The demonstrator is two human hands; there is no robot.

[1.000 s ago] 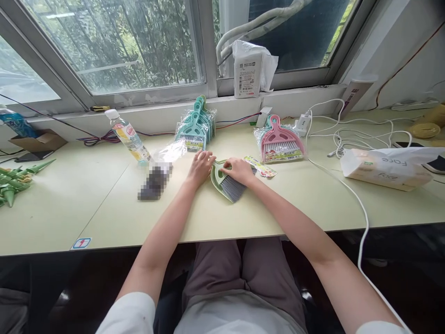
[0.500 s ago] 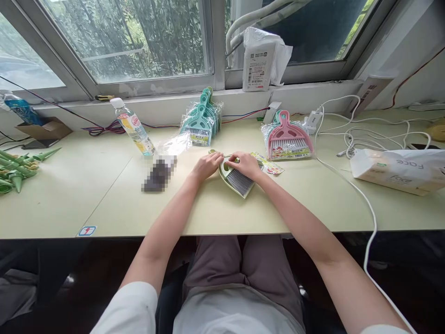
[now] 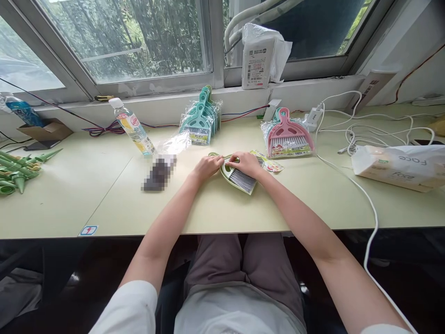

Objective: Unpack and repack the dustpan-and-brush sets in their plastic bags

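A small green dustpan and brush set lies on the table in front of me, its handle end toward the left and its grey bristles toward me. My left hand is closed at the green handle end, which it partly covers. With fingers bent, my right hand grips the brush head near its oval cut-outs and hides part of it. A printed card sticks out beyond my right hand. Behind my left hand lies a crumpled clear plastic wrapper.
Wrapped teal dustpan sets and a wrapped pink set stand at the back. A bottle tilts left of centre, near a blurred dark object. On the right are a tissue pack and a white cable. Green pieces lie left.
The dustpan and brush set has turned slightly, its bristle end shifting a little to the right. Both hands stay on it. The view has shifted slightly.
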